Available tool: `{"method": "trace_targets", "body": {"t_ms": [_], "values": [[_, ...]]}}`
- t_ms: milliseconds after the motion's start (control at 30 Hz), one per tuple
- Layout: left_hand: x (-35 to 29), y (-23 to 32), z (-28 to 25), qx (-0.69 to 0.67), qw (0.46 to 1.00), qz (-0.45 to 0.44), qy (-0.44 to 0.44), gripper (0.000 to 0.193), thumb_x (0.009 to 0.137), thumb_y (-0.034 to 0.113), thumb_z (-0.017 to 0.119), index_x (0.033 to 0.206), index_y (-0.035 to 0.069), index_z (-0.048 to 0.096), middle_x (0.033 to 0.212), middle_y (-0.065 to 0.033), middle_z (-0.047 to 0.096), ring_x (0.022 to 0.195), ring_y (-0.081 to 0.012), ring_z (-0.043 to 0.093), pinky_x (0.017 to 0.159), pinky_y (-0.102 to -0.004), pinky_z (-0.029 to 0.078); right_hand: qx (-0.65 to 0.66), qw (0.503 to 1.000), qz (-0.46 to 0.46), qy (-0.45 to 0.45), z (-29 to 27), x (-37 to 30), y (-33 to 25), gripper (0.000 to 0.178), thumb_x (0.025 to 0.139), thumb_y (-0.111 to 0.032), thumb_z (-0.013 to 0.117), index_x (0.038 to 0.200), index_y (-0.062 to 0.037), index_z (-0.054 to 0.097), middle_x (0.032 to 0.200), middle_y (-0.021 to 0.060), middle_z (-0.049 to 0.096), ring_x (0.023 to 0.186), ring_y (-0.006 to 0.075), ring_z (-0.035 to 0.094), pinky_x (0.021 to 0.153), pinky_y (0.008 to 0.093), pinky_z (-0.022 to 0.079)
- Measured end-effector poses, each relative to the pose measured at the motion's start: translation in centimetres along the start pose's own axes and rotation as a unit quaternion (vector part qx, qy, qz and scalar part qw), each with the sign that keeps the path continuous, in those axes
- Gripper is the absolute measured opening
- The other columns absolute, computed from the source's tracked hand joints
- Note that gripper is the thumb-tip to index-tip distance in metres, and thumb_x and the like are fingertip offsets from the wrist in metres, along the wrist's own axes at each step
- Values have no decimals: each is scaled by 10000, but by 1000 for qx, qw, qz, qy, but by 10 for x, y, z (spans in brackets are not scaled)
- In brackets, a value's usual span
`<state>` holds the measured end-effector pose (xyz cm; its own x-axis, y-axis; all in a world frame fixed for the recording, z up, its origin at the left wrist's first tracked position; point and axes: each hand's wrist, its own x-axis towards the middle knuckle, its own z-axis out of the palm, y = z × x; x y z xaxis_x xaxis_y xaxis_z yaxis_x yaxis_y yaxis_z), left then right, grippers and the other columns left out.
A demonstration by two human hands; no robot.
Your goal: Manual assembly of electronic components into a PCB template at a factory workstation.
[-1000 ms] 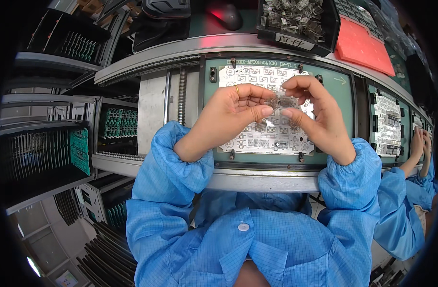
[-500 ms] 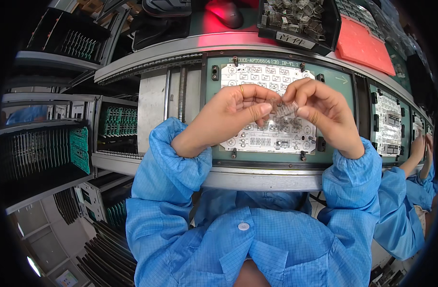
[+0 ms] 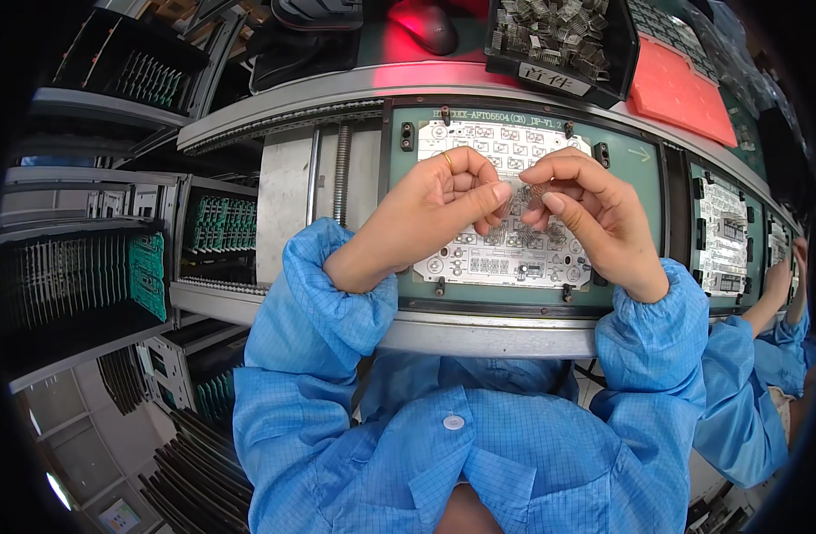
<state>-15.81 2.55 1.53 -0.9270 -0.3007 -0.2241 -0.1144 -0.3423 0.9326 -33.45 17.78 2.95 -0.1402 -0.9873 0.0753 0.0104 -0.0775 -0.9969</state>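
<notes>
Over a white circuit board point(image 3: 479, 267), set in a green carrier frame point(image 3: 621, 240), both my hands are raised a small distance apart. My left hand point(image 3: 448, 196) has its thumb pressed to curled fingers; what sits in them is mostly hidden. Between thumb and fingertips, my right hand point(image 3: 590, 200) pinches a small pinned component point(image 3: 539, 192), partly covered by the fingers. Small clear parts with thin pins show on the board just below the hands. Black clips hold the board's edges.
A black bin point(image 3: 564, 44) full of small pinned parts stands beyond the rail, beside a red foam sheet point(image 3: 684, 98) and a mouse point(image 3: 430, 31). Racks of green boards point(image 3: 221, 227) are at the left. More carriers point(image 3: 724, 231) and another person's hands point(image 3: 786, 276) are at right.
My hands have come apart from the clear pinned parts they held together. My right hand keeps a component at its fingertips.
</notes>
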Motion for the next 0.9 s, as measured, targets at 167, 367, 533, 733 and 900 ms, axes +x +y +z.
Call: {"method": "trace_targets", "body": {"t_ms": [167,367,533,733,900], "values": [[-1,0,1,0,1000,-2,13,179,1012,183,617,1070,15,593,907,-58,664,802,-97,625,713,-239,508,-34,999,15,-8,0,0,0,232,1007,39,485,1207,67,598,1162,123,545,947,179,663,846,295,558],[1,-1,5,-19,1000,-6,17,219,1018,202,613,1135,17,607,874,-29,656,777,-77,615,688,-218,499,-30,1000,-8,3,3,0,4,250,987,98,429,1172,60,593,1115,112,562,927,172,678,834,283,574],[0,-3,5,-13,1000,-14,23,248,1032,228,592,1148,10,612,846,-19,649,743,-70,603,663,-208,485,-37,999,-15,-7,0,1,7,202,992,71,464,1170,49,558,1168,117,522,986,171,628,875,312,557],[3,-3,-1,30,997,-65,-8,280,1050,259,556,1125,0,633,796,-18,639,683,-66,567,625,-195,455,2,999,-43,14,-1,0,13,218,978,75,498,1186,40,552,1183,104,514,1009,159,601,874,315,541],[5,-8,2,54,992,43,102,218,978,141,669,1115,-20,616,900,-62,685,793,-81,645,666,-187,505,-243,949,-118,164,-26,0,2,238,919,62,622,1152,21,607,1039,71,633,926,137,622,806,256,505]]}}
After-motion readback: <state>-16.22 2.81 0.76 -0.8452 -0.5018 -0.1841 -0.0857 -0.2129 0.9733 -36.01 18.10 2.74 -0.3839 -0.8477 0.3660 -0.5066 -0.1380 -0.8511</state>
